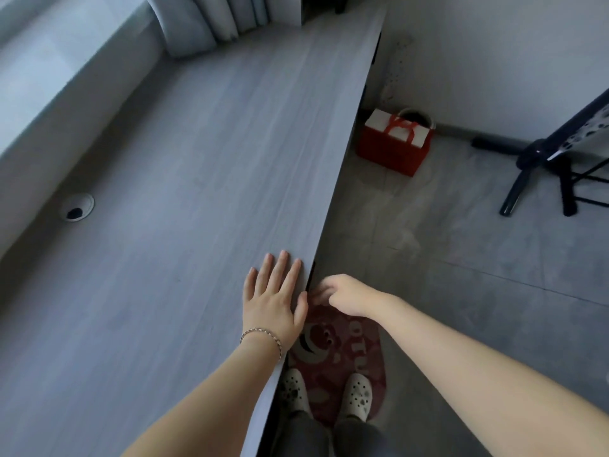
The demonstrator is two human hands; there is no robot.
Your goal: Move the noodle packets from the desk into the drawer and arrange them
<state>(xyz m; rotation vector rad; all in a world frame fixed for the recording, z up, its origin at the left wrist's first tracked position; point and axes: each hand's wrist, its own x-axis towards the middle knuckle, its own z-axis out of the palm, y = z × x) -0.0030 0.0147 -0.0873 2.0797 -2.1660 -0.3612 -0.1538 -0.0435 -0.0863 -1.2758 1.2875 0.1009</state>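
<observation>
No noodle packets show anywhere in this view. My left hand (pixel 272 301) lies flat, palm down, on the grey wood desk (pixel 184 179) close to its front edge; its fingers are spread and hold nothing. My right hand (pixel 342 293) is just below and in front of that edge, fingers curled toward the dark gap under the desktop. Their tips are blurred and partly hidden, so whether they grip anything cannot be told. The drawer itself is hidden under the desktop.
A round cable grommet (pixel 76 207) sits in the desk at the left. Curtains (pixel 211 21) hang at the far end. On the floor are a red gift bag (pixel 395 141), a black stand (pixel 547 166) and a pink mat (pixel 342 351) under my feet.
</observation>
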